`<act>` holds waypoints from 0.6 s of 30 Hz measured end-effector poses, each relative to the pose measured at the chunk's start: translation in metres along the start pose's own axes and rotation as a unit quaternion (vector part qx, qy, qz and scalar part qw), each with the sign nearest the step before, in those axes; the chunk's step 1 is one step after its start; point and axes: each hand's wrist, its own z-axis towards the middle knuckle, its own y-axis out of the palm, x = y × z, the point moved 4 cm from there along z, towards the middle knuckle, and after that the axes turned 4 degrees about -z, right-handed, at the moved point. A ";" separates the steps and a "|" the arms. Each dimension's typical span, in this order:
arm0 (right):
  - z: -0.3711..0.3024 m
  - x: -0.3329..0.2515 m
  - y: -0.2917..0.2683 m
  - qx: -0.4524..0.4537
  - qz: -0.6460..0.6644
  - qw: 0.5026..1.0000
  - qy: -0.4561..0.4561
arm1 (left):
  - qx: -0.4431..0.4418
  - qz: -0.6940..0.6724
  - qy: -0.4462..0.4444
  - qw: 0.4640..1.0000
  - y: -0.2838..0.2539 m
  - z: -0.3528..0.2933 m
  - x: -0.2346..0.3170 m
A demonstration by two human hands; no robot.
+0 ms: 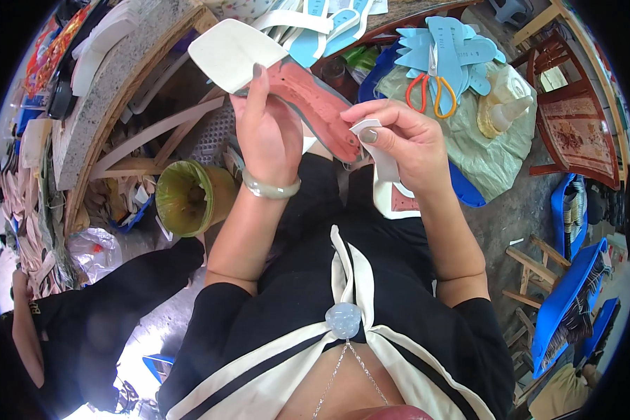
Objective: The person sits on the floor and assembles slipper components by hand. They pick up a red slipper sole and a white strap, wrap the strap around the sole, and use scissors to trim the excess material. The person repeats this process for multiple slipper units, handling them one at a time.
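In front of my chest my left hand (267, 136) is closed around a shoe insole (308, 98), its fingers mostly hidden behind it. The insole is reddish-brown with a grey edge, and a cream-white piece (234, 54) covers its broad end. At the narrow end my right hand (411, 143) pinches a white strip (383, 159) between thumb and fingers. The strip hangs beside the insole; I cannot tell whether it is attached. On my lap, below the right hand, lies a similar white and reddish piece (399, 203), partly covered.
Scissors (432, 87) with orange and yellow handles, blue sole-shaped pieces (462, 49) and a plastic bottle (507, 115) lie on a green sheet (493, 164). A lined bin (220, 199) stands left, near a person in black (112, 315). Blue trays (560, 308) and a wooden chair (574, 112) are right.
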 end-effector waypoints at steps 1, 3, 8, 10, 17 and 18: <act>-0.001 0.001 0.004 -0.015 0.046 0.998 0.030 | 0.020 -0.020 -0.037 0.999 -0.005 0.002 -0.001; 0.000 0.002 0.002 -0.050 0.044 0.998 -0.010 | 0.056 -0.065 -0.106 0.991 -0.012 0.008 -0.001; -0.018 0.004 -0.012 -0.097 0.063 0.993 -0.037 | 0.023 -0.120 -0.049 0.991 -0.002 0.006 0.012; -0.022 0.002 -0.017 -0.112 0.057 0.991 -0.036 | 0.022 -0.137 -0.025 0.990 0.002 0.001 0.017; -0.048 -0.040 -0.088 0.021 -0.052 0.987 -0.153 | -0.019 -0.023 0.115 0.993 -0.016 0.009 0.080; -0.056 -0.058 -0.110 0.057 -0.190 0.976 -0.092 | 0.004 -0.003 0.112 0.994 -0.012 0.003 0.072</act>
